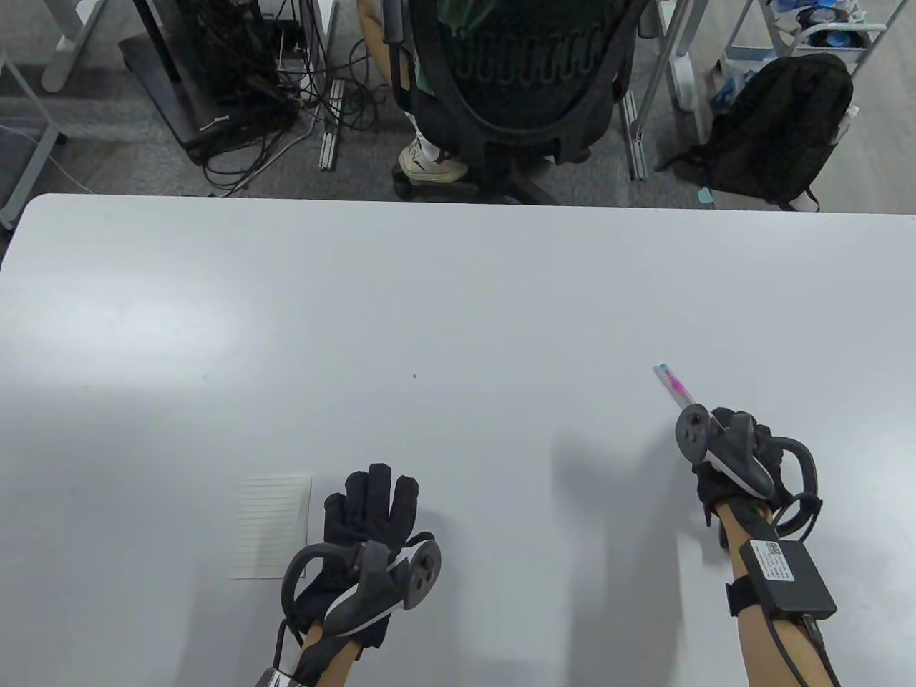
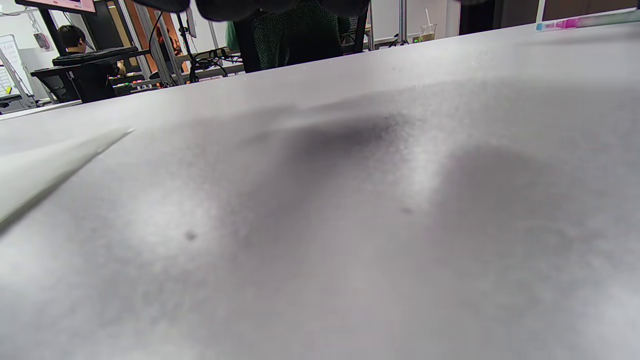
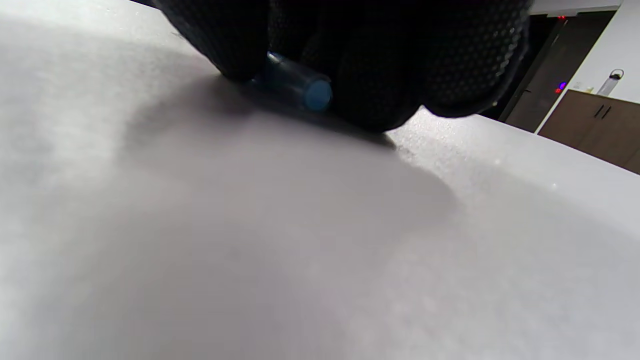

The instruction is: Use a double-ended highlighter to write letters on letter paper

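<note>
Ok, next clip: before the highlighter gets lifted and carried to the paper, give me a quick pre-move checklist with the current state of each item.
1. Right hand on the highlighter: ok, its fingers curl round the near end in the right wrist view.
2. Highlighter off the table: not ok, it seems to lie on the surface.
3. Caps: blue cap on the near end, ok; far end cannot tell.
4. Letter paper flat and blank: ok, lined sheet, no marks visible.
5. Left hand steadying the paper: not ok, it rests flat beside the sheet's right edge.
6. Path between highlighter and paper: ok, only bare table shows.
</note>
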Tool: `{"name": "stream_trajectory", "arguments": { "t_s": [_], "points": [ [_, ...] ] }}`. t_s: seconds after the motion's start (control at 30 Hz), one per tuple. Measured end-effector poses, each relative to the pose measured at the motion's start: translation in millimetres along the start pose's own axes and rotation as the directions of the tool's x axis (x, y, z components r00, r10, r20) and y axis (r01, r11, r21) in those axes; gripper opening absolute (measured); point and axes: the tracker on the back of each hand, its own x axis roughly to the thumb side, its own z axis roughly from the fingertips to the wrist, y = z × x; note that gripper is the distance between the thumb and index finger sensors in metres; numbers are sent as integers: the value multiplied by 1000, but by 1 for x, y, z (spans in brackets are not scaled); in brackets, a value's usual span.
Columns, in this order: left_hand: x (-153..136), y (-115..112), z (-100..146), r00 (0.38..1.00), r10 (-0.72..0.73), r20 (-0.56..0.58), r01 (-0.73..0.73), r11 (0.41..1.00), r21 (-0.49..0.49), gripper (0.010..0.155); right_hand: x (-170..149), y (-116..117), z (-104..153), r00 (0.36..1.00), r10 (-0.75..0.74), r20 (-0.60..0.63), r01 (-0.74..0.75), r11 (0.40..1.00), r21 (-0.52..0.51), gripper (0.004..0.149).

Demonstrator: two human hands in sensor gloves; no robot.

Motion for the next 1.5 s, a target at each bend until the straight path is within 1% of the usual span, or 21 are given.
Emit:
{"name": "stream_trajectory", "arguments": {
  "t_s": [0.2, 0.27, 0.33, 0.43, 0.5, 0.63, 0.73, 0.97, 1.13, 1.27, 1.4, 1.5],
  "points": [
    [0, 0, -1, 1000, 7, -1, -7, 1000, -4, 74, -2, 0, 1, 1000, -21, 4, 21, 1000, -11, 52],
    [0, 0, 0, 1000, 10, -2, -10, 1000, -6, 74, -5, -1, 2, 998, -65, -3, 65, 998, -19, 52],
    [0, 1, 0, 1000, 11, -1, -11, 1000, -3, 75, -6, -4, 6, 996, -92, 7, 92, 996, -12, 51],
    [0, 2, -1, 1000, 14, 5, -14, 1000, 1, 75, -5, -12, 14, 997, -72, 38, 73, 996, -41, 50],
    [1, 2, -1, 1000, 17, 7, -17, 1000, 1, 75, -2, -19, 22, 994, -84, 65, 88, 994, -64, 50],
    [2, 1, -1, 1000, 24, 16, -24, 1000, -3, 75, 14, -34, 41, 984, -91, 151, 109, 988, -112, 50],
    [4, 2, -1, 999, 30, 23, -30, 1000, 1, 76, 33, -45, 60, 969, -76, 235, 116, 980, -160, 51],
    [6, 5, 1, 998, 55, 33, -56, 998, 14, 79, 82, -60, 103, 900, -59, 433, 161, 966, -203, 50],
    [10, 6, 2, 997, 60, 49, -61, 998, 23, 81, 115, -63, 130, 842, -60, 537, 187, 965, -185, 50],
    [14, 7, 3, 997, 50, 65, -53, 997, 53, 85, 137, -63, 150, 807, -21, 590, 179, 961, -212, 50],
    [19, 9, 3, 996, 39, 74, -44, 997, 63, 91, 154, -62, 165, 770, 1, 638, 159, 968, -193, 50],
    [21, 9, 3, 996, 30, 87, -35, 998, 56, 90, 162, -59, 170, 750, -2, 661, 161, 971, -179, 50]
  ]
}}
